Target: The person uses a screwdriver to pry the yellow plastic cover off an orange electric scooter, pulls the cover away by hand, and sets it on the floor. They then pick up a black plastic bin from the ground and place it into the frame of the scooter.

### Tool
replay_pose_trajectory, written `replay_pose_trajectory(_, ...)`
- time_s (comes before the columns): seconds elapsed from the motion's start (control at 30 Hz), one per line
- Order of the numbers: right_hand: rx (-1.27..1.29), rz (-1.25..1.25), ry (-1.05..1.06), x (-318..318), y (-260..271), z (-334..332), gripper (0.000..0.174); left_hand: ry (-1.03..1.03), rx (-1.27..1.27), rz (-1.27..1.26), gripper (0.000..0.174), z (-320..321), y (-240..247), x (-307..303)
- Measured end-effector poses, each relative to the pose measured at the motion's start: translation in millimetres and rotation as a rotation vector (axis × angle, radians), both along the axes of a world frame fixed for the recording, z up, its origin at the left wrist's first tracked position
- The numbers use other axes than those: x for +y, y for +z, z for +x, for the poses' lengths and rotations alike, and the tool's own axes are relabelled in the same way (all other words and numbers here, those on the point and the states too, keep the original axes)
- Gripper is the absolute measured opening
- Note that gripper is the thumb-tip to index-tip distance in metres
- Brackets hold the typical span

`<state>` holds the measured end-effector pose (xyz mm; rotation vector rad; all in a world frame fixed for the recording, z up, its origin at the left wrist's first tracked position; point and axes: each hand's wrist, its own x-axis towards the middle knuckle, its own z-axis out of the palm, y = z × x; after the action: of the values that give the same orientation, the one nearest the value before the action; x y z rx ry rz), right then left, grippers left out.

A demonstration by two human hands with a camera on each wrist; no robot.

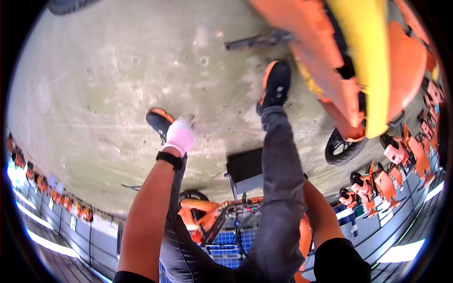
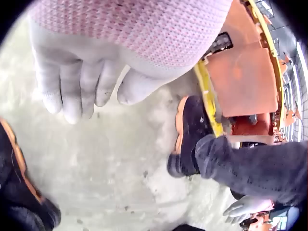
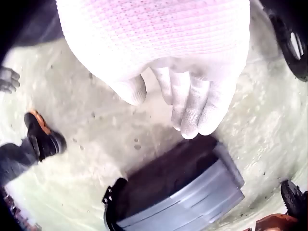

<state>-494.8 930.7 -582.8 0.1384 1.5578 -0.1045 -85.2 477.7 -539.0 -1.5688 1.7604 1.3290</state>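
Right wrist view has the dark bin (image 3: pixel 190 195) just beyond the fingertips of the gloved right hand (image 3: pixel 163 57); the fingers overlap its near edge from this angle, so I cannot tell whether they touch, though a gap seems likelier. A black bracket (image 3: pixel 109 195) sits at one end, and in the head view the bin stands out just beside an orange bike (image 1: pixel 197 205), so it is probably mounted there to carry loads. The right hand grips nothing: its fingers lie together, slightly bent, with the thumb apart, which suits an arm simply hanging. The gloved left hand (image 2: pixel 120 53) is well apart from the bin, near the left shoe (image 1: pixel 159 122), fingers side by side and nearly straight, also bearing nothing. Both gloves presumably guard against rough parts. Farther out, the right shoe (image 1: pixel 277 85) stands near a large orange-and-yellow vehicle (image 1: pixel 377 80).
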Motion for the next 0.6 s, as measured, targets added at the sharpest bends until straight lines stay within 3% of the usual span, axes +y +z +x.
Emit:
replay_pose_trajectory(0.03, -0.004, 0.034, -0.506, 38.3, -11.4, -26.1, 0.059, 0.011, 0.014, -0.082, 0.030, -6.8, 14.0, -17.5)
replay_pose_trajectory(0.1, 0.399, -0.048, 0.679, -191.9, 115.6, 6.8, 0.032, 0.031, 0.017, -0.134, 0.034, -27.0, 43.9, -57.1)
replay_pose_trajectory(0.17, 0.449, -0.119, 0.397, -208.3, 141.0, -17.1, 0.029, 0.032, 0.058, -0.199, 0.034, -50.4, 70.7, -89.7)
replay_pose_trajectory(0.2, 0.470, -0.135, 0.371, -226.4, 161.3, -21.3, 0.029, 0.022, 0.068, -0.261, 0.033, -66.6, 90.2, -106.1)
replay_pose_trajectory(0.3, 0.908, -0.524, 0.369, -299.4, 216.7, -52.8, 0.022, -0.071, 0.095, -0.371, 0.035, -120.1, 144.1, -153.4)
replay_pose_trajectory(0.33, 0.965, -0.621, 0.304, -324.1, 232.1, -64.6, 0.023, -0.170, 0.131, -0.525, 0.036, -140.6, 165.8, -164.7)
replay_pose_trajectory(0.37, 1.074, -0.651, 0.374, -346.8, 245.9, -79.7, 0.024, -0.268, 0.170, -0.680, 0.038, -161.9, 185.2, -175.5)
replay_pose_trajectory(0.47, 1.190, -0.706, 0.387, -393.0, 257.0, -143.0, 0.028, -0.421, 0.286, -0.746, 0.045, -221.0, 218.5, -202.7)
replay_pose_trajectory(0.53, 1.213, -0.728, 0.652, -423.2, 258.9, -169.6, 0.037, -0.571, 0.277, -0.821, 0.051, -249.2, 220.9, -217.4)
replay_pose_trajectory(0.6, 1.115, -0.836, 0.817, -460.3, 260.0, -173.7, 0.045, -0.545, 0.222, -0.915, 0.053, -269.0, 218.7, -235.0)
